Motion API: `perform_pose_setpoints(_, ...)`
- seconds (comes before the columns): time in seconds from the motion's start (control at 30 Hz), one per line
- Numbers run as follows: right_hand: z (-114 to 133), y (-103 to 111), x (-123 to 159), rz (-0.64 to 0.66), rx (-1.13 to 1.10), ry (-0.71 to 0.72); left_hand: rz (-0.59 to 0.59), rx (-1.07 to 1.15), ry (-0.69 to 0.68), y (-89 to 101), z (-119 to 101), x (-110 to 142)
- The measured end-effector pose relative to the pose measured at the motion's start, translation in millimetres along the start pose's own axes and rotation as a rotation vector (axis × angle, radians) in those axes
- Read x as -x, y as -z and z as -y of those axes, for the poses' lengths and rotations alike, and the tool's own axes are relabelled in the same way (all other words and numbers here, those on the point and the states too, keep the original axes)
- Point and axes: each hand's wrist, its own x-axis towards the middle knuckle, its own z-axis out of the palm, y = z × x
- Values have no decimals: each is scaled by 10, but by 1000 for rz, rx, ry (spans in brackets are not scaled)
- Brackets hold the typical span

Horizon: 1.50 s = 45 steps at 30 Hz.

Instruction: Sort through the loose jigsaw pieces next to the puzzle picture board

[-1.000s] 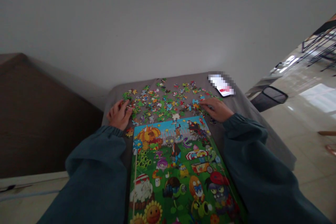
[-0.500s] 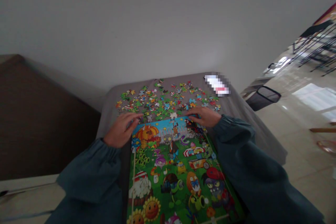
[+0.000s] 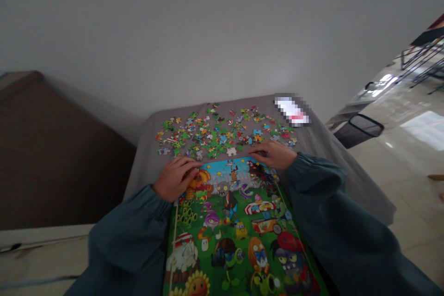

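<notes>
A colourful cartoon picture board (image 3: 222, 236) lies lengthwise in front of me, with plants and zombies on green and a blue strip along its far edge. My left hand (image 3: 177, 176) rests over the board's far left corner, fingers stretched out and covering part of the pumpkin. At the far right corner is my right hand (image 3: 275, 153), its index finger and thumb slightly apart near the edge; I see nothing held in it. Loose jigsaw pieces (image 3: 222, 138) are scattered just beyond the board. One pale blank-looking piece (image 3: 231, 151) lies close to the far edge, between my hands.
Grey cloth (image 3: 333, 166) covers the table, which stands against a pale wall (image 3: 208, 32). A blurred-out phone-like object (image 3: 292, 111) lies at the back right corner. To the left is a dark brown piece of furniture (image 3: 62, 157); a dark bin-like object (image 3: 360, 129) stands at right.
My left hand has moved right and slightly nearer, from beside the far left corner onto it, now covering part of the pumpkin. My right hand stays at the far right edge. The view has shifted slightly.
</notes>
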Motion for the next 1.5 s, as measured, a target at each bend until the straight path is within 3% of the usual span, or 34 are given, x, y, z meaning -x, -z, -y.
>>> perform_pose_setpoints(0.2,20,-32,-29,3,6,-69,15,-16,38,61,-3,30)
perform_pose_setpoints(0.67,17,-222,-21,-123,-25,66,-36,-36,90,90,-62,80)
perform_pose_setpoints(1.0,35,-240,-26,-200,-18,132,-66,-40,74,102,-71,86)
perform_pose_setpoints(1.33,-11,-268,-44,-221,1,134,-152,-13,97,158,33,99)
perform_pose_setpoints(1.5,-12,-252,-42,-149,1,141,-214,-8,162,257,129,111)
